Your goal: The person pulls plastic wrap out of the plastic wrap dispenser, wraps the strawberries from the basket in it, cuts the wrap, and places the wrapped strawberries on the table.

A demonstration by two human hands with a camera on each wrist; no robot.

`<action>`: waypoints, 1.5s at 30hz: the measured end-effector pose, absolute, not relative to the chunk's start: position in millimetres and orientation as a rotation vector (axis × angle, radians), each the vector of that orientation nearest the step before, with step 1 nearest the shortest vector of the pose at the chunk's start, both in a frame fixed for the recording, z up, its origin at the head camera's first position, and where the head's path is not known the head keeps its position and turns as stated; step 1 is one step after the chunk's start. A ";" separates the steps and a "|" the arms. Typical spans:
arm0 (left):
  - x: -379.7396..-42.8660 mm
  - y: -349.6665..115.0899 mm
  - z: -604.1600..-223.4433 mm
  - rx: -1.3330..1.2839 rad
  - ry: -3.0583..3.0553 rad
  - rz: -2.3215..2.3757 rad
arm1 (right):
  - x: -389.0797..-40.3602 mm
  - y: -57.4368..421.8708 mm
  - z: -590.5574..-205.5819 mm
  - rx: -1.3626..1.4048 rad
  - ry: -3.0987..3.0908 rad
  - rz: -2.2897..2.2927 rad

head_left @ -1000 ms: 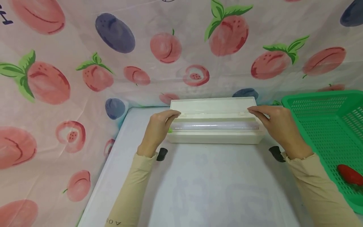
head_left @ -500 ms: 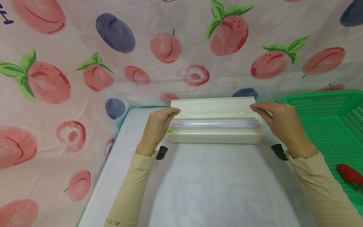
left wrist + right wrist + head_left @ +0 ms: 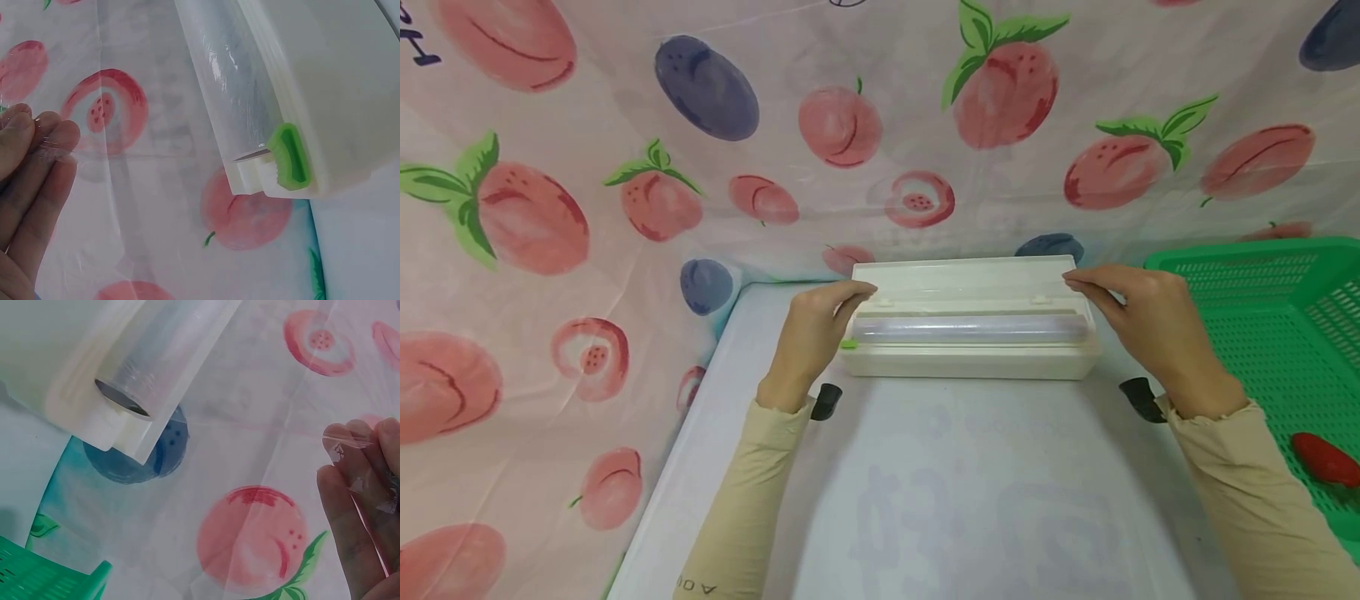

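Note:
My left hand [image 3: 808, 332] and right hand [image 3: 1161, 329] pinch the two corners of a clear sheet of cling film between thumbs and fingertips. Thin folds of the cling film [image 3: 347, 442] lie over the right fingertips. Between the hands is a white cling film dispenser [image 3: 970, 365], its lid [image 3: 962, 269] raised at the back. The film roll [image 3: 970, 330] lies inside, and in the left wrist view a green slide cutter [image 3: 291, 157] sits at the dispenser's end. The sheet spans the gap above the roll, nearly invisible against the lid.
A green plastic basket [image 3: 1262, 250] stands at the right, with a red strawberry-like fruit [image 3: 1327, 460] in it. The dispenser rests toward the back of the white table [image 3: 970, 483]. A fruit-print cloth [image 3: 880, 200] hangs behind and at the left.
My right hand has shifted a little right and up, drawing away from my left hand. My left hand has risen slightly. The pinches hold, and the dispenser stays in place.

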State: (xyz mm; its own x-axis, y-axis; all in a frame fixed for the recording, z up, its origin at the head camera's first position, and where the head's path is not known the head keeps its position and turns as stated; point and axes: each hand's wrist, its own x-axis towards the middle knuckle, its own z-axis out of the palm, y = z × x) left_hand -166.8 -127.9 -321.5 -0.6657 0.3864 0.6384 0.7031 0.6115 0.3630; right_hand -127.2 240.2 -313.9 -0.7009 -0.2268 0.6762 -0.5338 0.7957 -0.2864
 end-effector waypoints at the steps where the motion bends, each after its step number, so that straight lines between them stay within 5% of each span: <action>1: -166.6 -128.1 -321.0 -0.859 -2.330 -0.829 | -126.8 240.2 -313.5 0.559 -2.339 0.627; 45: -161.2 -130.8 -292.5 -0.948 -2.164 -0.994 | -115.1 237.5 -285.7 0.582 -2.324 0.777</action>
State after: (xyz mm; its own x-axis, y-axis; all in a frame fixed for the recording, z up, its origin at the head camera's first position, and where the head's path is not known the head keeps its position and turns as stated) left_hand -161.2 -130.8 -292.5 -0.5858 0.3613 0.7255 0.7858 0.4723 0.3994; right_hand -115.1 237.5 -285.7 -0.7154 -0.2061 0.6676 -0.5661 0.7310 -0.3809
